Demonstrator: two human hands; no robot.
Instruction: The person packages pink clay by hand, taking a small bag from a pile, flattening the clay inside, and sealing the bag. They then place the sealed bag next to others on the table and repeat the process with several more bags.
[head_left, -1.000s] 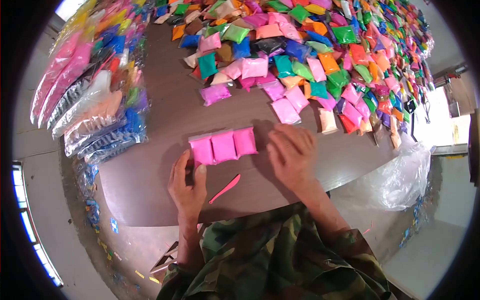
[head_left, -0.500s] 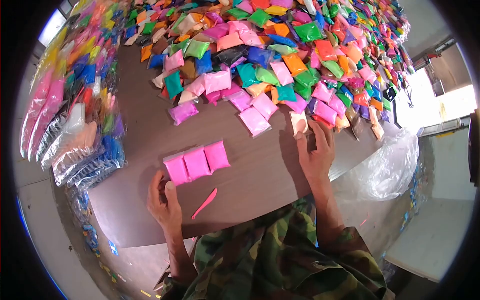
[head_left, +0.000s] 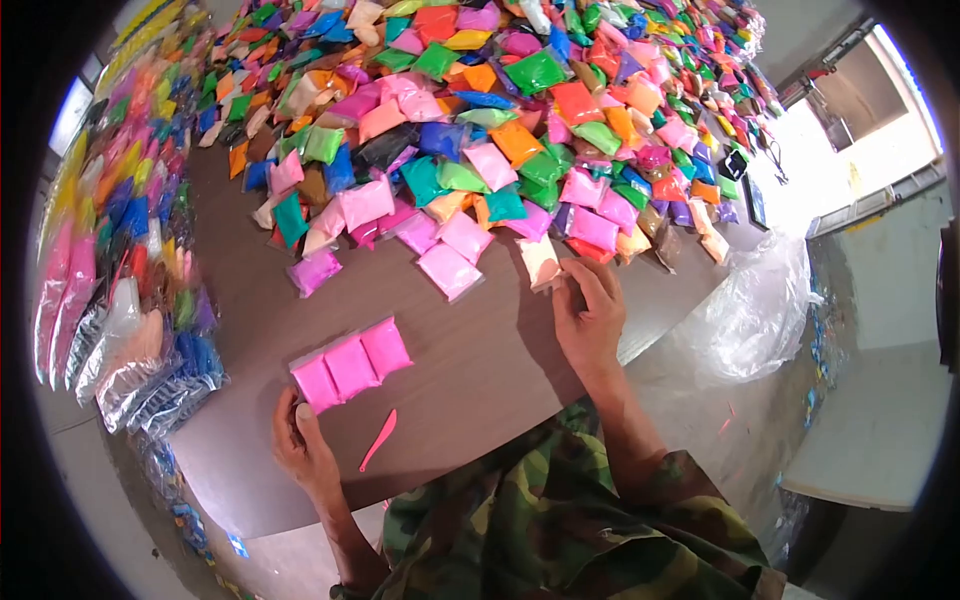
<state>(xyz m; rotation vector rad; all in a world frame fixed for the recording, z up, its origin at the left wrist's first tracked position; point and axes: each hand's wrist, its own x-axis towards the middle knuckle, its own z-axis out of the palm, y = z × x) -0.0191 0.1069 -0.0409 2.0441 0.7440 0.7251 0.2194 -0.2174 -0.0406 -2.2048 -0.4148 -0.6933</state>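
A strip of three bright pink packets lies on the brown table. My left hand rests beside its lower left corner, fingers loosely curled and thumb apart, holding nothing I can see. Just right of that hand is a pink plastic knife-shaped tool. At the front edge of the pile, a cream packet in clear wrap lies on the table. My right hand has thumb and fingers drawn together at the packet's lower right edge; the exact contact is partly hidden.
A large heap of colourful packets covers the back of the table. Long clear bags of coloured packets stand at the left. A crumpled clear plastic bag hangs by the right edge. A phone-like dark object lies at the far right.
The view has turned, so everything sits further left and lower. My right hand has shifted slightly right against the cream packet, its fingers drawing closer together. My left hand stays beside the pink strip.
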